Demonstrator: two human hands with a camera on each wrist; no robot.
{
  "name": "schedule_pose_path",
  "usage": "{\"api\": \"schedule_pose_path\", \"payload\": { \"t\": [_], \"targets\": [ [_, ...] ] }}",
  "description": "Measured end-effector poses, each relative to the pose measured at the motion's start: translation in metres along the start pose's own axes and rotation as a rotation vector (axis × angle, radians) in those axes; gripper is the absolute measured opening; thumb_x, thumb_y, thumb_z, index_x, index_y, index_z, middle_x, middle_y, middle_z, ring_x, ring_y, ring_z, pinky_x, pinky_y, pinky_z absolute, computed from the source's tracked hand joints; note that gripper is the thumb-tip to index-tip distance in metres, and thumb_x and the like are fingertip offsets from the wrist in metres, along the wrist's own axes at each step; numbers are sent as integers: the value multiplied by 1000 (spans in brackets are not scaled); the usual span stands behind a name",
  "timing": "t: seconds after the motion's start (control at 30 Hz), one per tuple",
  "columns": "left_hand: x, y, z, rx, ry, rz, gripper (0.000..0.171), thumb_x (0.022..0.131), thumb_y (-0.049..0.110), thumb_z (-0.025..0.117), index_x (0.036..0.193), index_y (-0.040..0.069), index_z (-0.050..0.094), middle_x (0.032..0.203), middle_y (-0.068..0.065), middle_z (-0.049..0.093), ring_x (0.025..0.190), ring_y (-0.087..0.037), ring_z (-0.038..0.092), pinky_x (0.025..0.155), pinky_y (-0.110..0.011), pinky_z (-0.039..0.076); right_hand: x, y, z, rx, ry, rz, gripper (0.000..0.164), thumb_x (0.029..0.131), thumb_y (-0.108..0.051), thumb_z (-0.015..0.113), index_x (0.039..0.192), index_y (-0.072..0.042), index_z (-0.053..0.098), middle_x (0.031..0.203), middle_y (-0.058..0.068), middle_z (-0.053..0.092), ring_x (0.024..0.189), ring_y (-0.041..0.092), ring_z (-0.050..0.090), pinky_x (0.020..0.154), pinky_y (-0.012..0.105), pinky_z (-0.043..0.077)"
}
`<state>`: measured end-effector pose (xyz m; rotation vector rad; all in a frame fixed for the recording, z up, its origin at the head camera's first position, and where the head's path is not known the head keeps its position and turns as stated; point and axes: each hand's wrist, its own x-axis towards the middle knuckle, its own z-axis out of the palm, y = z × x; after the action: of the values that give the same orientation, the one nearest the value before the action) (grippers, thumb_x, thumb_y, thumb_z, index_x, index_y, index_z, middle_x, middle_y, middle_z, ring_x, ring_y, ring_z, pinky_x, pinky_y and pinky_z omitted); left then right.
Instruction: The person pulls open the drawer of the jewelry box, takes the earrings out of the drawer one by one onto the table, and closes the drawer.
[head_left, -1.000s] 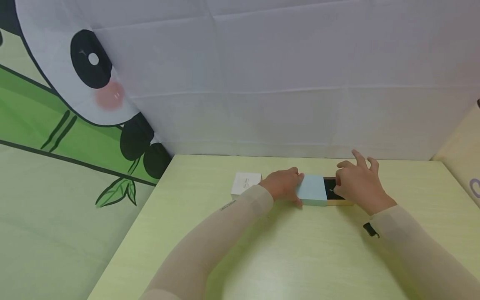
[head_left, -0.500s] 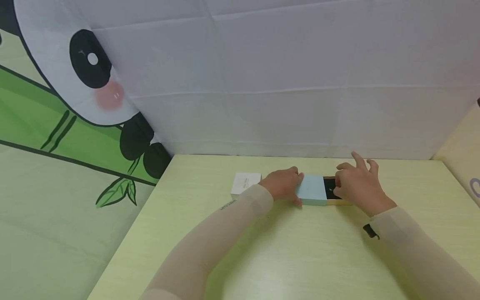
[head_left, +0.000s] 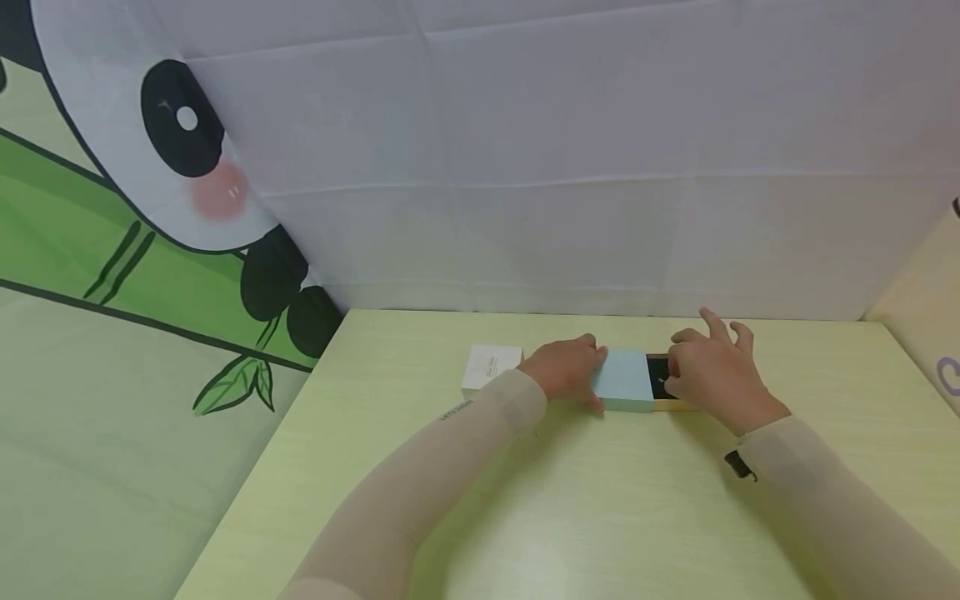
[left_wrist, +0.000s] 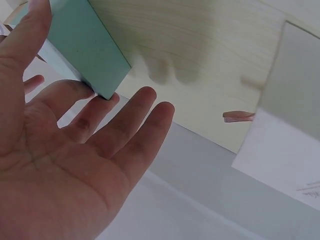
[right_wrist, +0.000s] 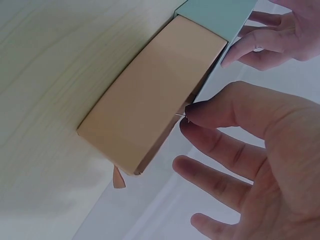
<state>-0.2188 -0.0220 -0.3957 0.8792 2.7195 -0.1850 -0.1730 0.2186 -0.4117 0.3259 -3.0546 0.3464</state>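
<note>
In the head view, a light-blue drawer box lies on the table, its drawer partly out to the right. A black insert shows inside the tan drawer. My left hand grips the blue sleeve at its left end, thumb on the near side and fingertips on the far side. Over the drawer, my right hand pinches a tiny, thin shiny piece between thumb and index finger; its kind is too small to tell. The other right fingers are spread and raised.
A white box with small print stands just left of my left hand; a ribbon tab sticks out of it. Another ribbon tab hangs from the drawer's end. A white cloth rises behind the table.
My right hand has shifted very slightly left and down over the drawer, still pinching. The left hand and both boxes have stayed in place.
</note>
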Motion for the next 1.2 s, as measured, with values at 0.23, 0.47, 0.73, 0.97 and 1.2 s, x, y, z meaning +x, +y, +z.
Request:
{"api": "schedule_pose_path", "payload": {
  "t": [0.23, 0.47, 0.73, 0.97, 1.2],
  "targets": [
    [-1, 0, 1, 8, 9, 8, 106, 101, 62, 91, 185, 19, 43, 167, 1, 62, 131, -13, 67, 121, -30, 61, -2, -1, 1, -8, 3, -1, 23, 93, -10, 87, 74, -18, 78, 157, 29, 73, 174, 69, 22, 130, 93, 16],
    [-3, 1, 0, 3, 8, 0, 105, 101, 61, 92, 185, 20, 43, 167, 2, 63, 131, -13, 66, 122, -29, 60, -2, -1, 0, -7, 3, 2, 23, 94, -11, 89, 75, -17, 78, 157, 29, 73, 174, 68, 21, 131, 93, 15],
    [-3, 1, -1, 7, 8, 5, 104, 101, 61, 92, 184, 18, 44, 166, 1, 63, 130, -13, 67, 121, -30, 61, -3, -1, -1, -16, 9, 1, 22, 95, -12, 89, 76, -17, 78, 158, 28, 73, 174, 67, 22, 131, 93, 16],
    [-1, 2, -2, 5, -2, -6, 106, 102, 61, 92, 185, 19, 42, 169, 1, 61, 134, -14, 67, 125, -30, 59, -2, 2, 0, -9, 4, -3, 22, 95, -11, 89, 77, -17, 79, 158, 28, 73, 174, 68, 22, 131, 93, 16],
    [0, 3, -5, -15, -11, -16, 106, 102, 59, 92, 186, 19, 41, 169, 1, 61, 134, -14, 67, 124, -31, 59, 0, 4, 3, -3, 1, 0, 24, 96, -13, 89, 76, -17, 77, 157, 29, 73, 173, 70, 23, 131, 93, 17]
  ]
}}
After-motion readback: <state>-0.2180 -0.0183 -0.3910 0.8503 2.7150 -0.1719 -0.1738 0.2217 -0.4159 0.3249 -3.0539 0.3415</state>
